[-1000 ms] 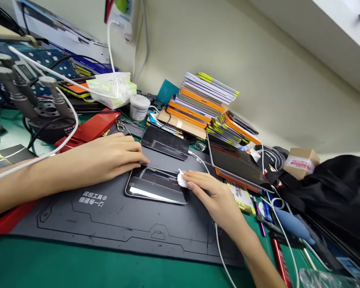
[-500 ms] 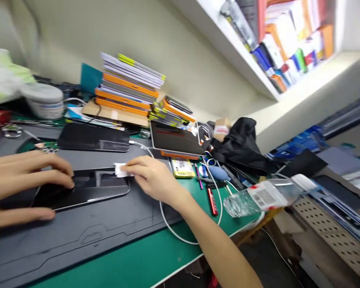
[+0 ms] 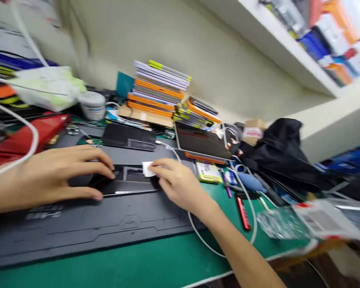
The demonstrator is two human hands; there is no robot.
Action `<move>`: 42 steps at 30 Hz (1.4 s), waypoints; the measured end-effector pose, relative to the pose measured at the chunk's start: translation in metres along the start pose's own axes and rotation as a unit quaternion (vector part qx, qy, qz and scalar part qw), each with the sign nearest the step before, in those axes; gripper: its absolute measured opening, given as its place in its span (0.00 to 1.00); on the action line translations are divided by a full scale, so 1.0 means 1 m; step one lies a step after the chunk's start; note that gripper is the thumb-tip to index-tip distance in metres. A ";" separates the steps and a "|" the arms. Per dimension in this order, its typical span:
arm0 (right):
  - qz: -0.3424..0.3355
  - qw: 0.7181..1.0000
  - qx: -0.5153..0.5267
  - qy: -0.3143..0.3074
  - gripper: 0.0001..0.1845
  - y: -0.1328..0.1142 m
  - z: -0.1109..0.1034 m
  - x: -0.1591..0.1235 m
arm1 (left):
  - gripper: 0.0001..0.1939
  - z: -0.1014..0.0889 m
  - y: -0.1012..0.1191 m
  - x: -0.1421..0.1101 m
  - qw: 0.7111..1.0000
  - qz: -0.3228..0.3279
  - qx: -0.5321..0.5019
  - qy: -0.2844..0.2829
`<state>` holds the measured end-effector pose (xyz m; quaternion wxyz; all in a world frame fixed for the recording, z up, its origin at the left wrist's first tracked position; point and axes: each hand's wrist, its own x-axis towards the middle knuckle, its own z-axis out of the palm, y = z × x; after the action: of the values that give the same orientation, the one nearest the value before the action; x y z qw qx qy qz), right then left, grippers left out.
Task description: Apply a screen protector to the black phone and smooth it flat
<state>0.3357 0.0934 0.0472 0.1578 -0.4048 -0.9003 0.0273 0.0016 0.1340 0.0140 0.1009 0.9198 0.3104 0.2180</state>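
A black, glossy, flat device with a screen lies on the dark grey mat. My left hand rests over its left part. The fingers and thumb are stretched apart; fingertips touch the dark surface, and the thumb is by the near edge. At the far right corner, my right hand pinches a small white wipe or piece of paper against the device. Whether it is cloth or paper, I cannot tell. Behind it lies a second black flat device, with a white cable end beside it.
Stacked orange and white boxes stand by the wall. A laptop-like dark panel leans at the back. To the right are a yellow box, a red tool, a blue air blower and a clear bottle. A white tub stands at left.
My view has turned left, so everything appears farther right and more of the left side shows. Both hands stay at the device, the right still pinching the white piece.
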 end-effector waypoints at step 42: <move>-0.083 0.996 0.022 -0.015 0.19 0.000 -0.023 -0.001 | 0.26 -0.034 0.004 -0.012 0.987 0.086 0.063 -0.121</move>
<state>0.3438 0.0909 0.0683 0.1548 -0.3242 -0.9324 0.0401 -0.0209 0.1249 0.0415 0.0604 0.9671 0.2289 0.0933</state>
